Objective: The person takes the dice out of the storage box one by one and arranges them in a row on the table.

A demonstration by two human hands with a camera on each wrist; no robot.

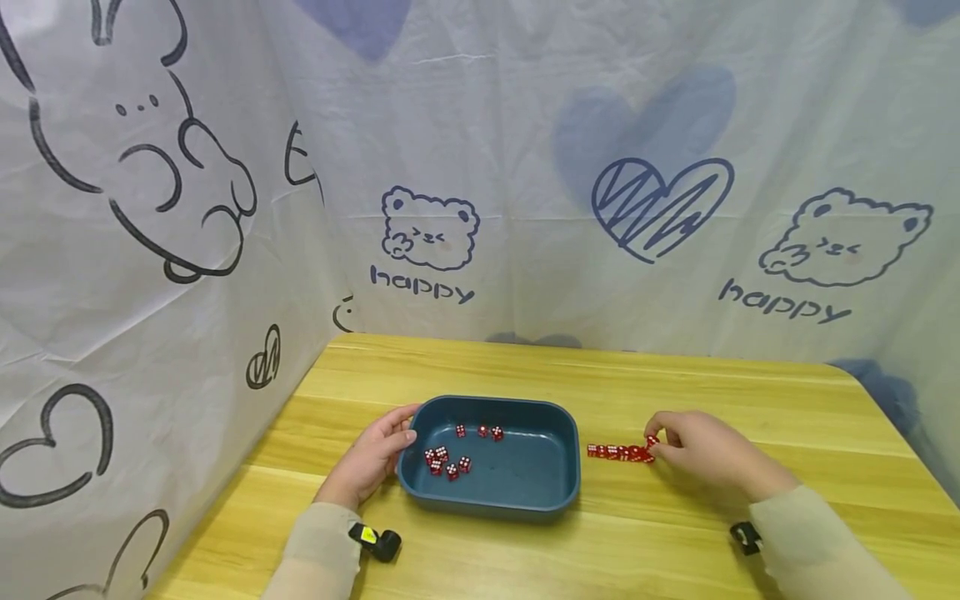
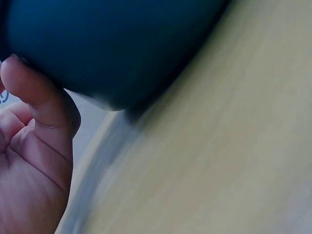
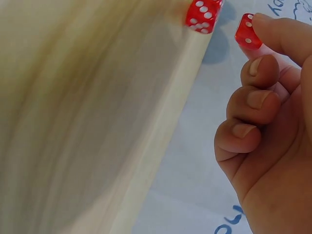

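A dark teal tray [image 1: 517, 483] stands on the table with several red dice [image 1: 452, 472] lying loose in its left half. At its left end my left hand [image 1: 372, 458] grips the rim, thumb on the near side; the left wrist view shows the thumb [image 2: 34, 87] against the tray wall. Right of the tray runs a row of red dice [image 1: 613, 452] set close together. Over the row's right end my right hand [image 1: 693, 446] pinches a red die [image 3: 248, 31] between thumb and forefinger, the other fingers curled. One die of the row [image 3: 202, 15] shows close by in the right wrist view.
The yellow wood-grain table [image 1: 480, 558] reaches back to a white cloth [image 1: 525, 250] printed with hearts and bears. Another cloth wall [image 1: 187, 333] rises along the left edge. Each wrist wears a black strap device [image 1: 378, 543].
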